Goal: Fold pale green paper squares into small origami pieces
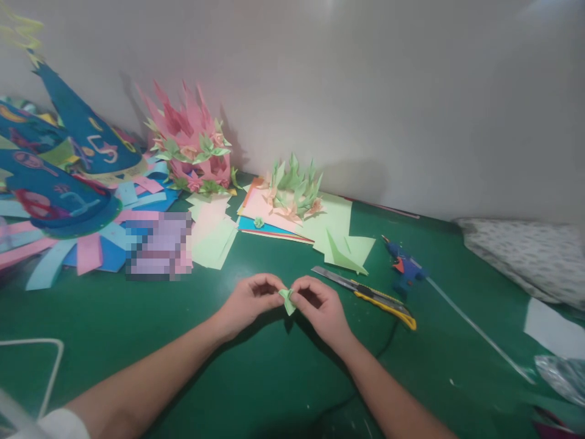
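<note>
Between my two hands, a small folded piece of light green paper [287, 301] is held up over the green table [237, 390]. My left hand [253, 300] pinches its left side, thumb and fingertips pressed together. On the other side my right hand [320, 305] pinches it the same way. Just beyond my right hand lies a yellow-handled utility knife [384, 305] with its blade out, pointing left. Cut light green paper [350, 250] with a raised, folded strip lies past the knife.
A blue glue gun [409, 271] with a clear glue stick [479, 332] lies at right. Behind are a green paper crown [295, 183] on stacked sheets, a pink paper crown [192, 134] and blue cone hats [91, 122]. Scissors or similar at bottom right are blurred.
</note>
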{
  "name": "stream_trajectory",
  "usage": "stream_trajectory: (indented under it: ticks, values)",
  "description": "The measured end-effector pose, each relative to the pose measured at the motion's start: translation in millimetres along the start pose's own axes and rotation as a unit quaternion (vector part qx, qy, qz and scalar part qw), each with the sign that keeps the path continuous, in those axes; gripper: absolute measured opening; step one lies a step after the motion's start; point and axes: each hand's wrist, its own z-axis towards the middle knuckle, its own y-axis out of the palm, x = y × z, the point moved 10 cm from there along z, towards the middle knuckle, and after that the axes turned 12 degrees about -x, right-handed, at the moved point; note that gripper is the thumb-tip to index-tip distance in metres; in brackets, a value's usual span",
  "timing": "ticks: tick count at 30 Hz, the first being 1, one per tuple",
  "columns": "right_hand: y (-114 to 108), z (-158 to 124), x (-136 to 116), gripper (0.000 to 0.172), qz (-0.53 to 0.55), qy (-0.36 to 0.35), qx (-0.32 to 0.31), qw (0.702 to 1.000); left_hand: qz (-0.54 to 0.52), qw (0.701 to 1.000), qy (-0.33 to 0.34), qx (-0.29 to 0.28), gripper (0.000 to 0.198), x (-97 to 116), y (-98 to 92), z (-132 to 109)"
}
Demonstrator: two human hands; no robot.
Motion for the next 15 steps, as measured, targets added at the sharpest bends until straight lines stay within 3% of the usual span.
stream_trajectory:
  ticks: [6,15]
  values:
    - [2,0,-6,0.009,-0.019,-0.036,-0.014,0.999,-0.001,1.000,-0.017,0.003,0.013,-3,-2.9,1]
    - [-3,1,0,0.009,0.050,-0.006,0.007,0.999,0.011,0.999,-0.046,-0.021,0.018,-9,2.6,3]
